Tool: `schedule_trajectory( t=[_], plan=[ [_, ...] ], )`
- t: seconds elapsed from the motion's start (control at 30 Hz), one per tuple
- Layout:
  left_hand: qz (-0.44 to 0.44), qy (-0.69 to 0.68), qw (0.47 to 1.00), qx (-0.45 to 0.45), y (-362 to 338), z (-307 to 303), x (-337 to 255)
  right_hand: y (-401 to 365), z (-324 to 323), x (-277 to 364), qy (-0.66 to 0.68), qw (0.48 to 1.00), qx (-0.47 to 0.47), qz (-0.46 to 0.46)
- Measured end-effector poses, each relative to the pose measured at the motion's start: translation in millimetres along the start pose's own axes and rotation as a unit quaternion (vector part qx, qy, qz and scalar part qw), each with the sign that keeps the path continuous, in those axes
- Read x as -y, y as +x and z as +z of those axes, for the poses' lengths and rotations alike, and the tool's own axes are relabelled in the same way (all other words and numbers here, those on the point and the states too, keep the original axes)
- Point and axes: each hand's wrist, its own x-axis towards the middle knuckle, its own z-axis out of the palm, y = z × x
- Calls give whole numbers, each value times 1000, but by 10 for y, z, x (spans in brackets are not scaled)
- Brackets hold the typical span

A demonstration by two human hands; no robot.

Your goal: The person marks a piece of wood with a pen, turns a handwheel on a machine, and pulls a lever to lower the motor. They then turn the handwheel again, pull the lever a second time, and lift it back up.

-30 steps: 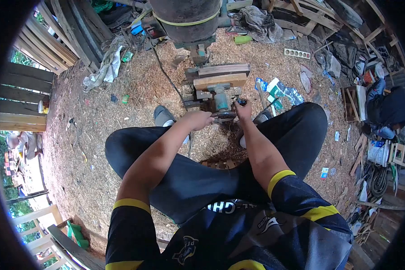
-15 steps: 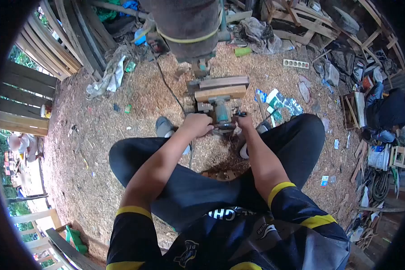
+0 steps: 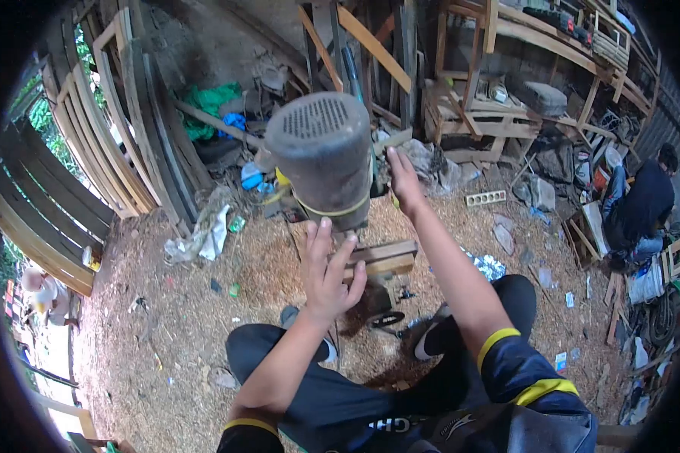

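Note:
A dark cylindrical machine housing (image 3: 329,166) with a perforated cap and a yellow band stands in front of me. Under it, wooden pieces (image 3: 385,259) sit side by side in a vise-like clamp, and a small black handwheel (image 3: 387,319) shows nearer my feet. My left hand (image 3: 331,279) is open, fingers spread, just below the housing and overlapping the left end of the wood in this view. To the right of the housing, my right hand (image 3: 406,185) is raised with its fingers stretched out and nothing in them.
Wood shavings cover the ground (image 3: 181,340). Long boards (image 3: 140,128) lean at the left, and a wooden frame (image 3: 476,128) stands at the back right. A power strip (image 3: 486,198) lies on the shavings. One person (image 3: 642,204) crouches at the right; another (image 3: 49,298) is far left.
Both hands have left the clamp and handwheel and come up towards the housing, the right one higher. The view has tilted up, showing the housing's cap.

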Motion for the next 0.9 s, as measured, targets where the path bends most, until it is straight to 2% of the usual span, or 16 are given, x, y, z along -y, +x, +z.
schedule_trajectory(
  t=[0.07,0.13,0.27,0.3,0.4,0.5,0.57,0.7,0.8,0.9],
  plan=[
    [-8,22,1000,-3,25,0,0,373,213,280,47,996,59,-38],
    [-3,39,999,16,28,-4,26,784,387,484,146,971,189,7],
    [-20,50,998,12,107,40,28,1833,702,453,49,983,152,92],
    [-28,63,998,2,137,41,18,1913,763,517,84,978,146,123],
    [-47,69,996,-25,268,39,14,2107,860,281,12,989,106,101],
    [-62,66,995,-37,424,46,-23,2342,785,28,5,981,156,117],
    [-62,69,995,-47,529,66,-38,1816,599,609,72,959,236,138],
    [-76,51,994,-53,628,161,-105,1192,711,1051,189,966,135,113],
    [-74,64,993,-61,604,249,-78,1124,525,871,165,966,190,55],
    [-92,43,994,-47,577,270,-121,371,511,1408,200,972,116,39]
  ],
)
